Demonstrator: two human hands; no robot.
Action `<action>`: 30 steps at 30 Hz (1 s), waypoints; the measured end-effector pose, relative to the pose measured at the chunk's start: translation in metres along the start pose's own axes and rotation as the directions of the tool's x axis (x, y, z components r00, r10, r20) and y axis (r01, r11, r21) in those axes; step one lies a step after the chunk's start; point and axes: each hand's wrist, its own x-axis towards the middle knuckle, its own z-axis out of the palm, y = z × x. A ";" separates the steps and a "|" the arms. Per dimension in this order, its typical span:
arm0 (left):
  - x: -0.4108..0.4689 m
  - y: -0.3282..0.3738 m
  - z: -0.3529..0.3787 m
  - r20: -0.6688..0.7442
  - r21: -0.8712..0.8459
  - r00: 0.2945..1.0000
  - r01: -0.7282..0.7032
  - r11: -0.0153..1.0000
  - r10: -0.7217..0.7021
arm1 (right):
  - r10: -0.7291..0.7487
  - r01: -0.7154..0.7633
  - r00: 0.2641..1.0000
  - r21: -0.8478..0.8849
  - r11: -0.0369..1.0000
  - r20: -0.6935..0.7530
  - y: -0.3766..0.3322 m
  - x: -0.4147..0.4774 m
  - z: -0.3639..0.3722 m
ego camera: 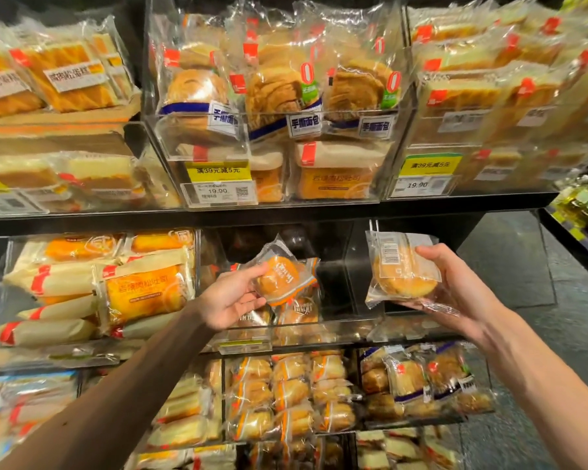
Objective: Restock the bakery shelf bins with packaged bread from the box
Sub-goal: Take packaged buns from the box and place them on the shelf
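Note:
My left hand (230,296) grips a round bun in a clear wrapper with orange trim (280,278), held over the middle clear bin (296,329) of the second shelf, where a few matching buns lie low. My right hand (455,286) grips a second wrapped bun (403,269) with its barcode side facing me, in front of the nearly bare bin on the right (411,330). The box is not in view.
Clear bins above hold torn-bread rounds (275,93) and toast loaves with yellow price tags (218,171). Toast packs (140,290) fill the bin to the left. Lower bins hold several small buns (286,395). A dark floor aisle (523,266) runs to the right.

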 end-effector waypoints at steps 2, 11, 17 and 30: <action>0.008 -0.001 0.010 -0.064 0.051 0.998 -0.026 0.998 0.029 | -0.013 0.013 1.000 -0.023 1.000 -0.004 -0.001 -0.002 -0.005; 0.057 0.003 0.072 -0.197 0.334 0.970 -0.068 0.940 0.140 | -0.009 0.008 1.000 -0.052 0.999 -0.023 -0.005 0.001 -0.025; 0.084 -0.001 0.108 -0.228 0.360 0.972 0.034 0.932 0.053 | 0.010 -0.010 1.000 -0.036 0.999 -0.003 -0.005 0.007 -0.042; 0.122 -0.021 0.110 -0.101 0.856 0.990 0.034 0.516 0.102 | 0.014 -0.006 0.998 -0.113 0.994 0.068 -0.005 0.023 -0.046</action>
